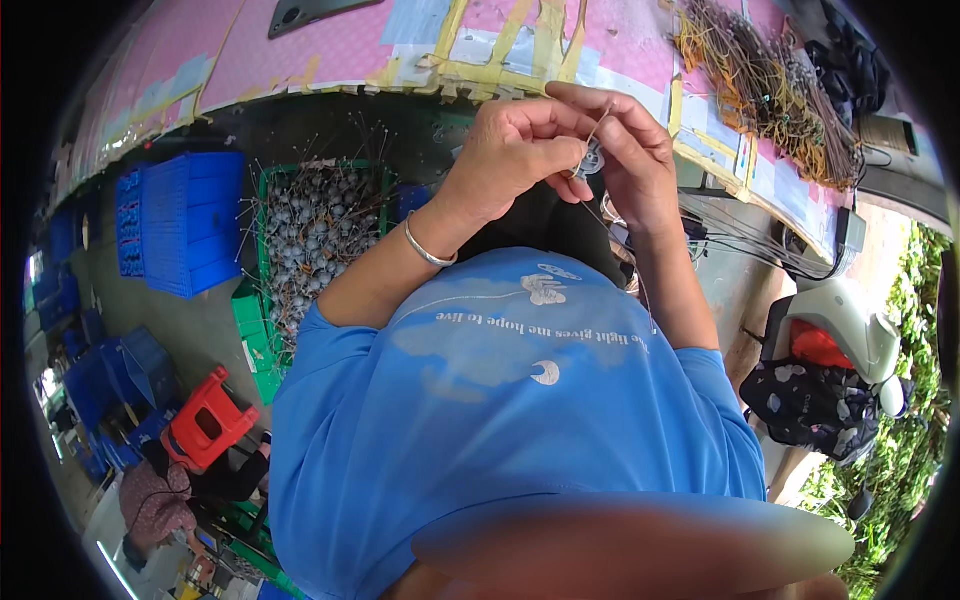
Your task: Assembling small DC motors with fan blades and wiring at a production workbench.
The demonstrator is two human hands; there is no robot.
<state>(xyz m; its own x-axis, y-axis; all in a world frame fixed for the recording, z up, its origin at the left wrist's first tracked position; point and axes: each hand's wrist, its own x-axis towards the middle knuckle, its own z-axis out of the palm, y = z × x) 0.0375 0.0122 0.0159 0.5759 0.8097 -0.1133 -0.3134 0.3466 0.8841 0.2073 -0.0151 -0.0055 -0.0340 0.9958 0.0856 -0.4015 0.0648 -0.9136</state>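
My left hand [515, 150], with a silver bangle on its wrist, and my right hand [640, 155] meet just in front of the table's near edge. Between them is a small grey round part [593, 158], partly covered by the fingers. My left thumb and fingers pinch a thin pale wire [603, 124] beside the part. The fingers of my right hand are curled round the part's other side. A dark lead [597, 212] hangs down from the part past my right wrist.
The table [320, 50] has a pink, taped top; bundled wires with orange ends [735, 90] lie on its right. To the left stand a green crate [262, 215] of grey wired parts, blue crates [190, 225] and a red stool [208, 418]. A scooter [845, 320] stands at right.
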